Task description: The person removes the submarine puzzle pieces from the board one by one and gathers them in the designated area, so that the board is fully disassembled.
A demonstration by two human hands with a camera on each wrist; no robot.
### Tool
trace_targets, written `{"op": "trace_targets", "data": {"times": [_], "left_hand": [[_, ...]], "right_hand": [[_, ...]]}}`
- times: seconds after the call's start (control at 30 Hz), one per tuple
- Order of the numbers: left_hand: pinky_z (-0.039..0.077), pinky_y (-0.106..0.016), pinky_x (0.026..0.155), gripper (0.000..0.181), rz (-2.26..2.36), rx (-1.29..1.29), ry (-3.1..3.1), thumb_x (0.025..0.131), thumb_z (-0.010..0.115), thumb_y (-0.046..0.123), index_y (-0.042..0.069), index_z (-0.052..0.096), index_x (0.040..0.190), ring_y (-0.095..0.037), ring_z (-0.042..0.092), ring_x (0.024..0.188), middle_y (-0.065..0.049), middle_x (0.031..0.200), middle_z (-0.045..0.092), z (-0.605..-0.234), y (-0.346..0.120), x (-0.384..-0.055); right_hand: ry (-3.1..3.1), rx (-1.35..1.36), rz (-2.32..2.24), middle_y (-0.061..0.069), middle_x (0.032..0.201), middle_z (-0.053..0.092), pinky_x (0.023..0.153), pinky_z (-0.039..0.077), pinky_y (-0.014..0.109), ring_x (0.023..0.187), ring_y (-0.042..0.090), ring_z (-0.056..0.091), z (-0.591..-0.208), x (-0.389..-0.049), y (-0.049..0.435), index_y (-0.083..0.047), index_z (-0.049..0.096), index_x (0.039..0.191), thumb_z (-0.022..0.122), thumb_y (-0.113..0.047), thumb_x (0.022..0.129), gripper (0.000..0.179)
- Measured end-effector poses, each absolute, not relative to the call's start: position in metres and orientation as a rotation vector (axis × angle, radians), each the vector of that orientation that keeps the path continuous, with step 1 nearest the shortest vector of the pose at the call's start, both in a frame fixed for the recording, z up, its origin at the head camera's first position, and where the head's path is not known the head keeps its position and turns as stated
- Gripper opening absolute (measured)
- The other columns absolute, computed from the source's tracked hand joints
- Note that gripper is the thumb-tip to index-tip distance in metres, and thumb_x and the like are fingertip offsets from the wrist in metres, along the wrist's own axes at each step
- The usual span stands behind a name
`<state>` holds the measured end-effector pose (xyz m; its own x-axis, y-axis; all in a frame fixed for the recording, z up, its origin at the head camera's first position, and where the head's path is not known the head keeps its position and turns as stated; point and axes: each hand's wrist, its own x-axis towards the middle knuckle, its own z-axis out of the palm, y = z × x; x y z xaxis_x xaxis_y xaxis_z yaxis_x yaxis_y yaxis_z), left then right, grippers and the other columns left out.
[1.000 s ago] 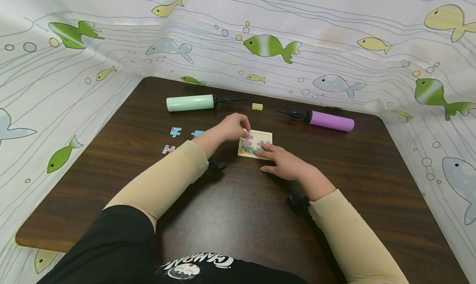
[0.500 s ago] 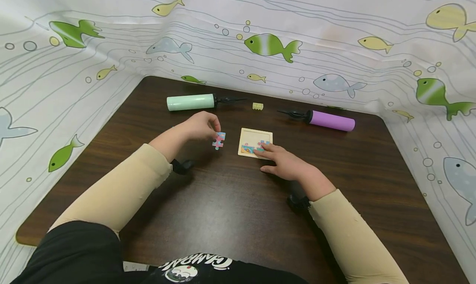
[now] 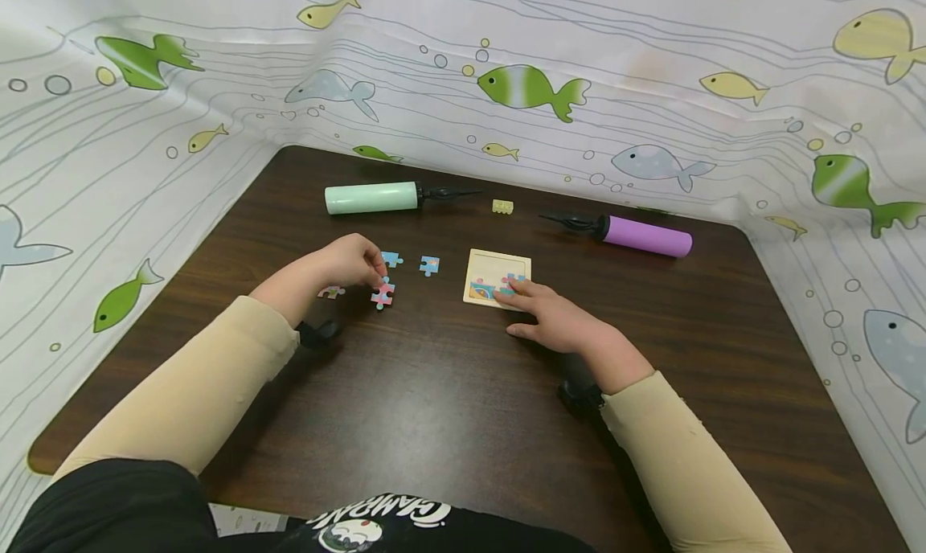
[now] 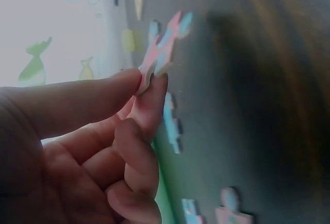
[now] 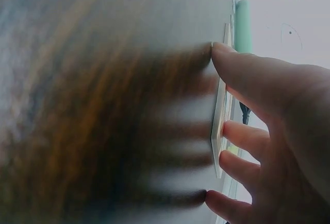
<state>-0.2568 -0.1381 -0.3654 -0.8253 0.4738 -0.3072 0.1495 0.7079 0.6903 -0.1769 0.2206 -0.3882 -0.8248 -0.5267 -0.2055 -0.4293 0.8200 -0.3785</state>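
Observation:
My left hand (image 3: 346, 262) pinches a pink-and-blue jigsaw piece (image 3: 383, 295) between thumb and fingers, left of the puzzle tray. In the left wrist view that piece appears tilted up, blurred, at the fingertips. The small pale wooden puzzle tray (image 3: 499, 264) holds a few fitted pieces (image 3: 481, 290) along its near side. My right hand (image 3: 555, 318) lies with fingers spread at the tray's near right corner, fingertips on it and partly covering the pieces there. Loose on the table are a blue piece (image 3: 429, 265), another blue piece (image 3: 391, 259) and a patterned piece (image 3: 331, 292).
Behind lie a mint green hand pump (image 3: 372, 198) and a purple hand pump (image 3: 646, 236), their black nozzles pointing inward. A small yellow block (image 3: 502, 206) sits between them. A fish-print sheet (image 3: 427, 95) rises along the back and sides of the dark wooden table (image 3: 434, 408).
My left hand has moved left, away from the tray, taking pieces from its left side. A blue piece now lies left of the tray. The right hand has stayed in place.

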Motion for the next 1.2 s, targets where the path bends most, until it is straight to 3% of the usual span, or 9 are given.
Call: {"op": "trace_targets", "data": {"times": [0.3, 0.53, 0.7, 0.93, 1.2], "left_hand": [[0.039, -0.032, 0.054, 0.005, 0.821, 0.446, 2.545, 0.089, 0.067, 0.005, 0.005, 0.069, 0.084, -0.020, 0.045, 0.066, -0.004, 0.076, 0.056, -0.377, -0.141, -0.254], [0.043, -0.041, 0.066, 0.005, 0.737, 0.435, 2.623, 0.085, 0.069, 0.007, 0.007, 0.068, 0.081, -0.022, 0.048, 0.068, -0.003, 0.073, 0.057, -0.378, -0.136, -0.252], [0.043, -0.038, 0.059, 0.007, 0.703, 0.449, 2.652, 0.087, 0.070, 0.011, 0.007, 0.066, 0.084, -0.023, 0.051, 0.069, -0.005, 0.081, 0.061, -0.369, -0.126, -0.256], [0.044, -0.039, 0.070, 0.010, 0.719, 0.537, 2.663, 0.089, 0.071, 0.014, 0.007, 0.065, 0.090, -0.025, 0.053, 0.079, -0.007, 0.089, 0.062, -0.345, -0.083, -0.264], [0.044, -0.036, 0.071, 0.010, 0.721, 0.681, 2.603, 0.088, 0.073, 0.016, 0.010, 0.068, 0.093, -0.023, 0.055, 0.082, -0.006, 0.098, 0.063, -0.344, -0.011, -0.271]], "right_hand": [[2.710, -0.745, -0.486, 0.009, 0.161, 0.021, 0.111, 0.026, 0.052, 0.146, 0.036, 0.018, -0.387, -0.175, 0.220, -0.020, 0.040, 0.152, 0.067, -0.030, 0.096, 0.064], [2.705, -0.740, -0.488, 0.009, 0.162, 0.020, 0.111, 0.025, 0.052, 0.146, 0.036, 0.017, -0.387, -0.175, 0.221, -0.020, 0.039, 0.153, 0.067, -0.031, 0.096, 0.064], [2.696, -0.725, -0.496, 0.009, 0.162, 0.019, 0.111, 0.026, 0.052, 0.146, 0.036, 0.017, -0.387, -0.174, 0.221, -0.022, 0.039, 0.153, 0.067, -0.031, 0.096, 0.065], [2.704, -0.732, -0.481, 0.010, 0.161, 0.021, 0.111, 0.026, 0.052, 0.146, 0.036, 0.018, -0.388, -0.176, 0.222, -0.022, 0.039, 0.153, 0.067, -0.032, 0.096, 0.064], [2.688, -0.743, -0.470, 0.008, 0.162, 0.019, 0.111, 0.025, 0.053, 0.146, 0.036, 0.016, -0.391, -0.179, 0.224, -0.024, 0.037, 0.154, 0.066, -0.033, 0.096, 0.065]]}}
